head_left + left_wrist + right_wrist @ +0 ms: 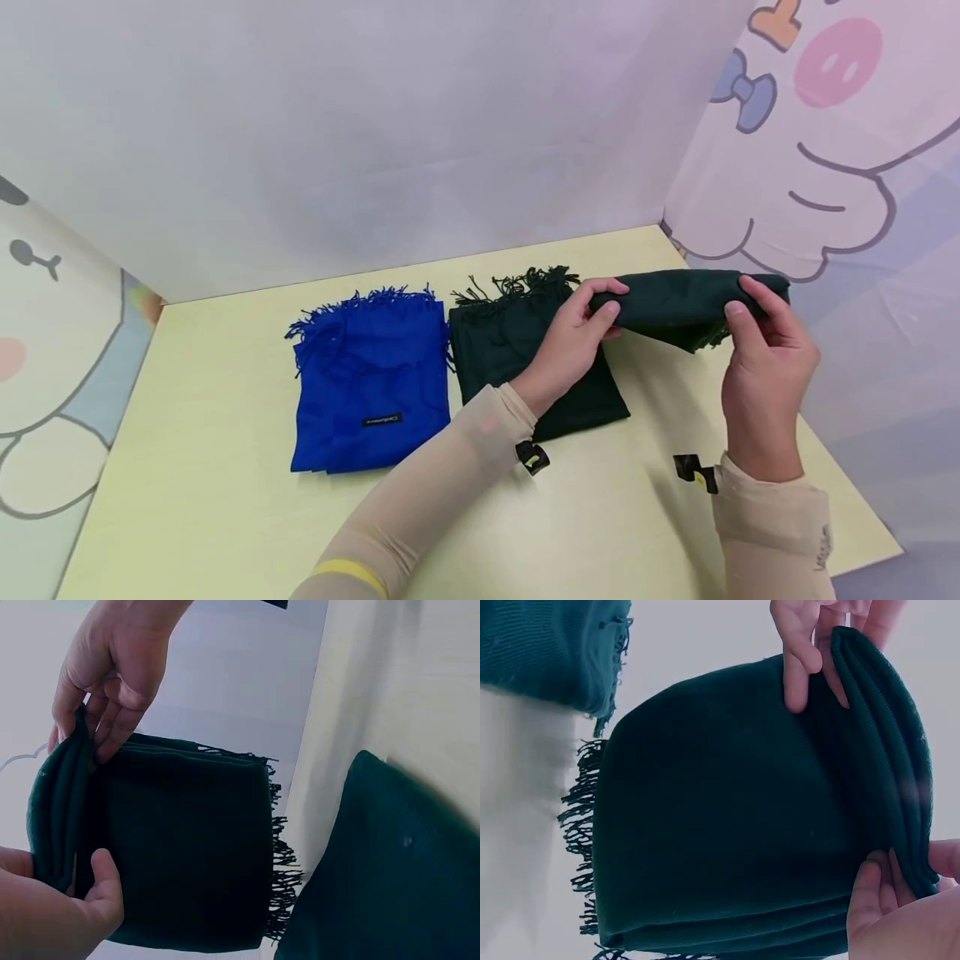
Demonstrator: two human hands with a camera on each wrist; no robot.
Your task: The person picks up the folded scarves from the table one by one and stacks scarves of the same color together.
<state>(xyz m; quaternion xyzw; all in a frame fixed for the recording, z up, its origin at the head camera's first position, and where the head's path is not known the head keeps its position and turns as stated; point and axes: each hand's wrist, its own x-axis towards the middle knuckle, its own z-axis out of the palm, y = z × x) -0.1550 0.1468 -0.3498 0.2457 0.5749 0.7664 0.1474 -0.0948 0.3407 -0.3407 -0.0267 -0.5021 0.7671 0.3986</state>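
Note:
Above the right part of the table, both hands hold up a folded dark green scarf (678,300) by its upper edge. My left hand (566,346) pinches the left end between thumb and fingers, and my right hand (768,375) grips the right end. In the left wrist view, the held scarf (180,840) hangs in several layers with fringe along its lower edge. A second dark green scarf (487,350) lies folded on the table, partly hidden behind the left hand and forearm. Left of it lies a folded blue scarf (375,375) with fringe at the back and a small black label.
The pale wooden table (202,433) meets a plain light curtain (337,150) at the back. Cartoon-printed cloth (847,208) hangs along the right side, with more on the left. A black strap piece (532,457) sits at the left wrist.

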